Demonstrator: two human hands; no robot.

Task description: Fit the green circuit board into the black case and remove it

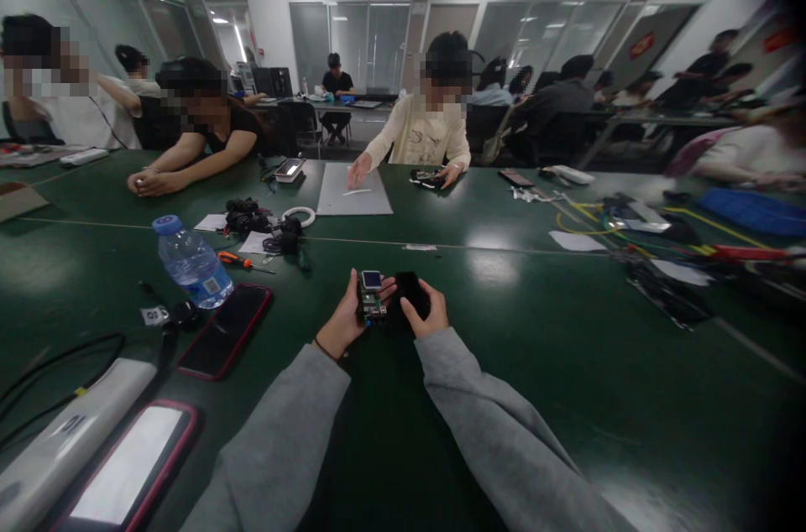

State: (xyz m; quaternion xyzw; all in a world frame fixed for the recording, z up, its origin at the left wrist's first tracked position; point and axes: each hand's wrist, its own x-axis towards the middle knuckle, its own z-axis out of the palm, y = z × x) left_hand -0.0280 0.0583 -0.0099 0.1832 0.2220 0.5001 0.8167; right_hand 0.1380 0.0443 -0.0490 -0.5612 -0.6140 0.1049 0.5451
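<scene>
In the middle of the head view, my left hand holds a small circuit board with a screen, its thumb along the left side and fingers behind it. The little square screen sits at the top of the board, with green electronics and connectors below. Just to the right, my right hand grips a black rectangular case-like piece between thumb and fingers. Board and black piece are held side by side above the green table; whether they touch is hard to tell.
To my left are a water bottle, a dark phone, a bright-screened phone, a white power bank-like block and an orange screwdriver. Bundled black cables lie beyond. Across the table, a person's hand is over a grey mat.
</scene>
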